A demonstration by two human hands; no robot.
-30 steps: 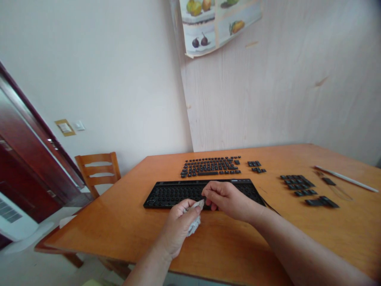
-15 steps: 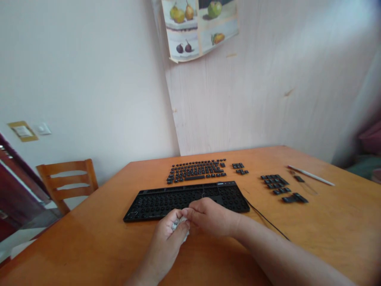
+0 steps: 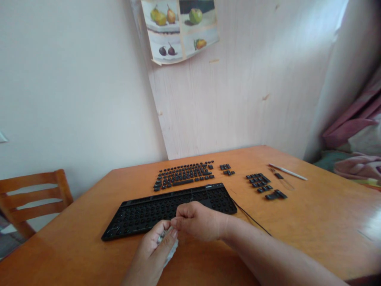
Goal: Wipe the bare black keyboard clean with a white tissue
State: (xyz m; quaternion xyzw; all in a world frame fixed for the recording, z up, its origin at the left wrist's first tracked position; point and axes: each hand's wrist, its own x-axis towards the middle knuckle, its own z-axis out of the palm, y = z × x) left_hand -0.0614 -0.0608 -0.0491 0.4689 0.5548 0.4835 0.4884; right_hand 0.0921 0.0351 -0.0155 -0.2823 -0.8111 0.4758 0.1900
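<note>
My left hand (image 3: pixel 154 246) is closed around a crumpled white tissue (image 3: pixel 171 252), which shows between the thumb and fingers and hangs below them. Against its fingertips, my right hand (image 3: pixel 198 220) has its thumb and index finger pinched together; whatever is between them is hidden. Both hands are held in front of the near edge of a black keyboard (image 3: pixel 143 212). The keyboard lies at a slant on the table with its keycaps off, and my right hand covers part of it.
Loose black keycaps (image 3: pixel 183 174) lie in rows behind the keyboard, with smaller groups (image 3: pixel 258 180) to the right. A white pen-like stick (image 3: pixel 287 171) and a small wire tool (image 3: pixel 279 176) lie farther right. A cable (image 3: pixel 251 217) runs from the keyboard. A wooden chair (image 3: pixel 34 196) stands left.
The view has turned to the right, so the scene sits farther left. My hands stay together, and more of the tissue shows below my left hand.
</note>
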